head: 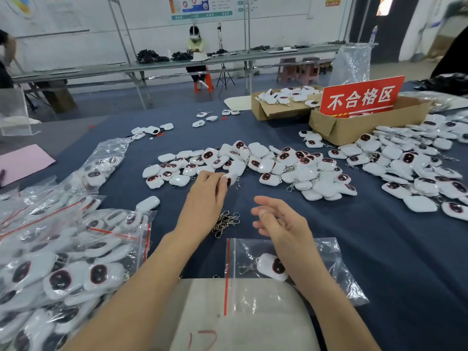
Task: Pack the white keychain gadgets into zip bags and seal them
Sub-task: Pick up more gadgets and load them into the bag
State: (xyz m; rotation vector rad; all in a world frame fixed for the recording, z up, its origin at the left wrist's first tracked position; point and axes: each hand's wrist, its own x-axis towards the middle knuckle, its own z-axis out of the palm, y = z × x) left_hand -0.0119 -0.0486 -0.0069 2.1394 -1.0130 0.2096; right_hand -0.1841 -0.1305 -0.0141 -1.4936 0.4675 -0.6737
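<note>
The left hand (207, 191) is apparently pinching a white plastic keychain gadget (231, 179), the right hand (276, 224) hovering open over a clear zip bag (329, 269).

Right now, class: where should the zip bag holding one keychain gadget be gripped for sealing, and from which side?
Pinch the zip bag at its red strip, probably coming from the left. The bag lies flat with that strip along its left side. The keychain gadget sits further in, and the right hand hovers over the right part.
</note>
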